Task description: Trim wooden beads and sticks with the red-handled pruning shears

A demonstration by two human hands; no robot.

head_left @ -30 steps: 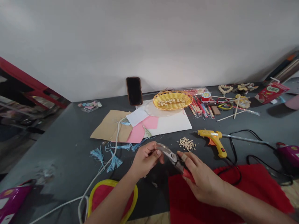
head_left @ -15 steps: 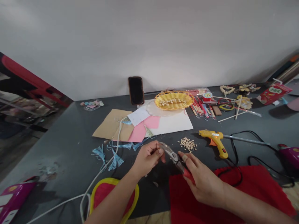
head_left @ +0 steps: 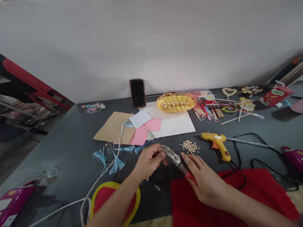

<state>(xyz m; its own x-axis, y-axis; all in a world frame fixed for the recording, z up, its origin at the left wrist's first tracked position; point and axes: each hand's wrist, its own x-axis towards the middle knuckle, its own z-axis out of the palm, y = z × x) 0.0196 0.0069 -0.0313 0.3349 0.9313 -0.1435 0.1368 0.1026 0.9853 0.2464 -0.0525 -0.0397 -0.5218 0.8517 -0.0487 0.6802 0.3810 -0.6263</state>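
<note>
Red-handled pliers (head_left: 176, 159) are gripped in my right hand (head_left: 203, 179), their curved metal jaws pointing up and left. The tip of the jaws meets the fingers of my left hand (head_left: 150, 160), which are pinched together; whatever lies between them is too small to make out. Just beyond the pliers is a small pile of pale beads (head_left: 189, 147). To the right of the beads lies a yellow glue gun (head_left: 217, 143). Blue tassels (head_left: 116, 162) are spread left of my left hand.
A yellow basket (head_left: 175, 103) with beads stands at the back, beside a phone (head_left: 138, 93) leaning on the wall. Pink paper (head_left: 139, 135) and brown paper lie left of centre. Red cloth (head_left: 255, 189) covers the front right. A white cable (head_left: 94, 183) runs along the left.
The view has shifted very slightly. Both hands and the pliers keep nearly the same pose.
</note>
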